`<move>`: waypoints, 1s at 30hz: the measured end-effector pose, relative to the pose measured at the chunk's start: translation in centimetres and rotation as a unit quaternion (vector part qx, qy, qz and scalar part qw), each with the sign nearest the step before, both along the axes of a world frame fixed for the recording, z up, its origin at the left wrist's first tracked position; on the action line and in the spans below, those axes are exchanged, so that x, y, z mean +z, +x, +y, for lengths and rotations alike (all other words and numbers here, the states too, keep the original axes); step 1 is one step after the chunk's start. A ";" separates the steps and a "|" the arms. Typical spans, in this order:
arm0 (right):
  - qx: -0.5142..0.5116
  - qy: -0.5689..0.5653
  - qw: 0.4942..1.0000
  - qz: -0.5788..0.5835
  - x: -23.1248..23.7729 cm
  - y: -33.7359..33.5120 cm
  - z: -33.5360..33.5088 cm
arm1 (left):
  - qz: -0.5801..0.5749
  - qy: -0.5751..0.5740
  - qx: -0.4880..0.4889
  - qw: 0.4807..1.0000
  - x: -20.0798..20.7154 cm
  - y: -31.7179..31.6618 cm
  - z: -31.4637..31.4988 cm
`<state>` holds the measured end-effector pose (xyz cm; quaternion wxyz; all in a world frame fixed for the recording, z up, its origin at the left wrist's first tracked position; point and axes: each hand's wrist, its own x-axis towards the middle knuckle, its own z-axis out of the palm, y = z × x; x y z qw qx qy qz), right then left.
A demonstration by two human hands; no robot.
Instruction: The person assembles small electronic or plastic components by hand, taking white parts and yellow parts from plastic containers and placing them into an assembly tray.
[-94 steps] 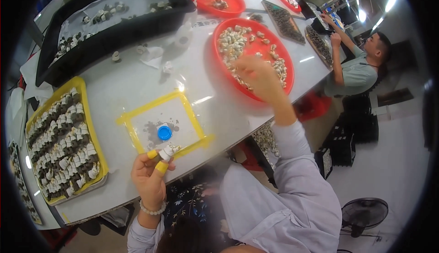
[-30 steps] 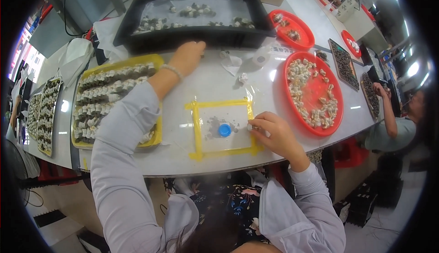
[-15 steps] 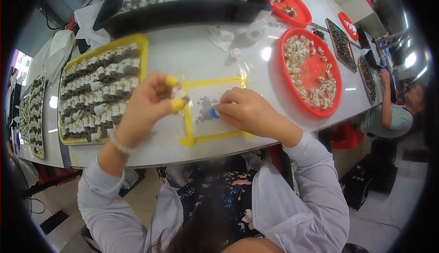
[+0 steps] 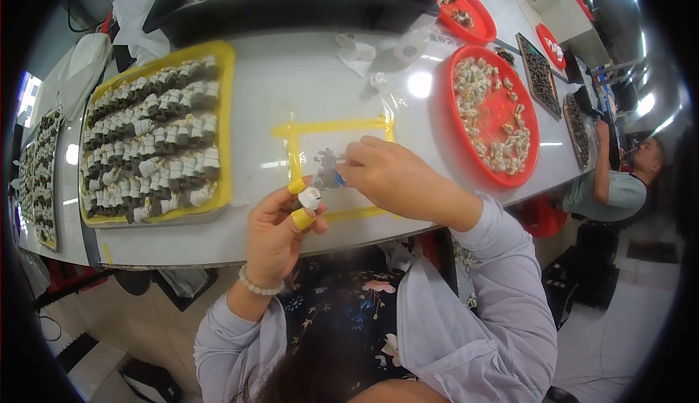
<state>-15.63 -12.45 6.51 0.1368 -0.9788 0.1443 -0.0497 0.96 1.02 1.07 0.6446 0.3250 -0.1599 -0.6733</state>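
My left hand (image 4: 280, 221), with yellow tape on thumb and finger, pinches a small white piece (image 4: 309, 198) with a dark opening or spot on it. Close by on the right, my right hand (image 4: 393, 177) has its fingers pinched round a small blue thing (image 4: 340, 179), mostly hidden by the fingers. Under that hand lies a square of yellow tape (image 4: 342, 125) stuck to the white table. Small dark grey flat bits (image 4: 325, 164) are scattered inside the square.
On the left stands a yellow tray (image 4: 227, 119) with rows of white-and-dark pieces. A red tray (image 4: 502, 123) of whitish pieces is on the right. At the back are a black bin (image 4: 291, 21), another red tray (image 4: 484, 21) and crumpled tissue (image 4: 357, 55). A person (image 4: 611, 184) sits far right.
My left hand has come down and right, from beside the yellow tray to the square's lower left corner, bringing the white piece. My right hand has stayed nearly in place.
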 end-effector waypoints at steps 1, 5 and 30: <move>0.001 -0.001 1.000 0.002 -0.2 -0.2 -0.1 | 0.004 0.011 0.006 1.000 0.0 -0.3 -0.1; -0.095 0.134 0.979 -0.120 -0.8 -1.4 0.2 | 0.036 0.022 0.013 0.999 0.1 -1.2 -0.4; -0.129 0.311 0.929 -0.156 -0.1 -1.2 1.9 | -0.073 -0.007 0.047 0.996 -1.2 -2.4 -0.4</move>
